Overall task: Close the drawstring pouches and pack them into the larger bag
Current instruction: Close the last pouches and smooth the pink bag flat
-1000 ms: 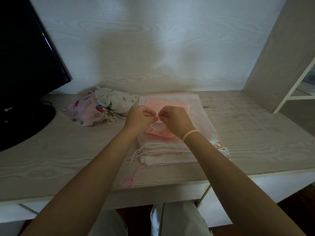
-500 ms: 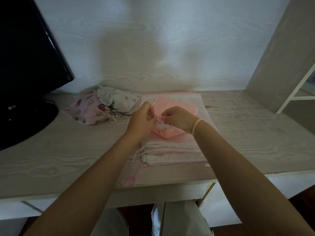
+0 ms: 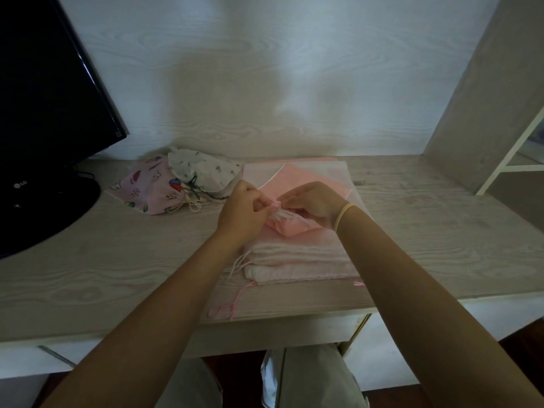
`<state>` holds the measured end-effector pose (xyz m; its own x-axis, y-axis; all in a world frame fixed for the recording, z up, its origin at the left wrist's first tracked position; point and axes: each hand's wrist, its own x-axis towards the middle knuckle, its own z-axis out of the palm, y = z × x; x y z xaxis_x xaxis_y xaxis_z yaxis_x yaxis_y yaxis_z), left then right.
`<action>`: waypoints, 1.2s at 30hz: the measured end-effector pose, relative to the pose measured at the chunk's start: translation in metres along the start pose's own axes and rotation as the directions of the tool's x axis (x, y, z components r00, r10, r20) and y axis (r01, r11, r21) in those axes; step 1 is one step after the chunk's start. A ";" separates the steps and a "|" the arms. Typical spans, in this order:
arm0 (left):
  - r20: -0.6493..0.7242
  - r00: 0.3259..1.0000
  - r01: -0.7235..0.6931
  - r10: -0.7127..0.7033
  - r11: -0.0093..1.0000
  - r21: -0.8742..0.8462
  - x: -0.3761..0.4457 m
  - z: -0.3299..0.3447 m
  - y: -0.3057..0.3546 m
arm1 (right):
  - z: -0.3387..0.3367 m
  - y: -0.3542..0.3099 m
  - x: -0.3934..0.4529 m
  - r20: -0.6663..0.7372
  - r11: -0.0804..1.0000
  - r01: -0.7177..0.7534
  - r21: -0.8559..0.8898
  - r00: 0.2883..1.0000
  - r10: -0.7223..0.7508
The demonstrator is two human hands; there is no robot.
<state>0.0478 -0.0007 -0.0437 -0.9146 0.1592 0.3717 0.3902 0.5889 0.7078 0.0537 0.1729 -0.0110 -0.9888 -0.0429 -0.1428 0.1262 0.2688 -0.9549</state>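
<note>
The small pink pouch (image 3: 294,228) lies on the stack of flat bags (image 3: 297,260) at mid-worktop (image 3: 117,260), its gathered mouth pointing left, its body running right under the right hand (image 3: 313,203). The left hand (image 3: 244,213) pinches the cord at that mouth while the right hand grips the neck beside it. Tightening likely means pulling leftward, along the pouch's long axis.

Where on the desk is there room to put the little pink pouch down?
Bare desk lies right of the pink stack, up to the side panel, and in front between the monitor base and the stack. It is crowded at the back left, where the printed pouches lie beside the stack.
</note>
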 end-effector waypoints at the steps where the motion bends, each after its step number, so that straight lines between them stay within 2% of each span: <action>1: 0.017 1.000 0.000 -0.001 0.999 0.044 0.001 -0.002 -0.002 | -0.002 0.001 0.000 -0.047 1.000 0.007 -0.019 0.999 -0.008; 5: 0.085 0.995 0.037 -0.054 0.981 0.193 0.005 -0.008 -0.011 | -0.009 0.007 0.004 -0.290 0.993 -0.016 -0.117 0.957 -0.019; 8: 0.124 0.988 0.053 -0.095 0.950 0.307 0.006 -0.010 -0.015 | -0.009 0.012 0.009 -0.382 0.978 -0.040 -0.207 0.923 -0.043; 11: 0.147 0.983 0.049 -0.114 0.921 0.386 0.007 -0.014 -0.015 | -0.008 0.010 0.010 -0.405 0.944 -0.038 -0.328 0.908 -0.104; 16: 0.164 0.973 0.059 -0.165 0.858 0.511 0.008 -0.017 -0.012 | -0.003 0.010 0.009 -0.397 0.923 -0.038 -0.382 0.909 -0.127; 20: 0.151 0.980 0.058 -0.128 0.914 0.401 0.017 -0.020 0.008 | -0.008 0.006 0.008 -0.374 0.921 -0.002 -0.390 0.914 -0.156; 22: 0.280 0.957 -0.029 -0.075 0.937 0.348 0.024 -0.020 0.028 | -0.010 0.000 0.008 -0.372 0.909 0.022 -0.415 0.908 -0.192; 25: 0.452 0.890 -0.139 -0.059 0.910 0.391 0.027 -0.008 0.052 | -0.008 -0.006 0.004 -0.376 0.904 0.054 -0.425 0.898 -0.230; 27: 0.478 0.874 -0.163 -0.080 0.881 0.445 0.030 0.005 0.052 | -0.009 -0.009 0.000 -0.398 0.899 0.059 -0.434 0.883 -0.250; 30: 0.352 0.935 -0.090 -0.033 0.941 0.328 0.036 0.014 0.049 | -0.022 -0.016 -0.011 -0.374 0.802 -0.005 -0.598 0.886 -0.273; 33: 0.169 0.985 0.005 -0.042 0.977 0.213 0.046 0.011 0.046 | -0.030 -0.023 -0.018 -0.247 0.687 -0.123 -0.716 0.965 -0.084; 35: 0.088 0.993 0.068 -0.082 0.986 0.151 0.049 0.005 0.042 | -0.026 -0.027 -0.019 -0.187 0.683 -0.178 -0.709 0.980 0.062; 36: 0.057 0.992 0.107 -0.112 0.990 0.090 0.051 0.001 0.037 | -0.020 -0.032 -0.016 -0.161 0.700 -0.177 -0.692 0.983 0.090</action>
<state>0.0153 0.0301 0.0005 -0.9571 0.1370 0.2554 0.2793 0.6713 0.6866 0.0637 0.1840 0.0267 -0.9733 0.1370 -0.1842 0.2088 0.8616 -0.4627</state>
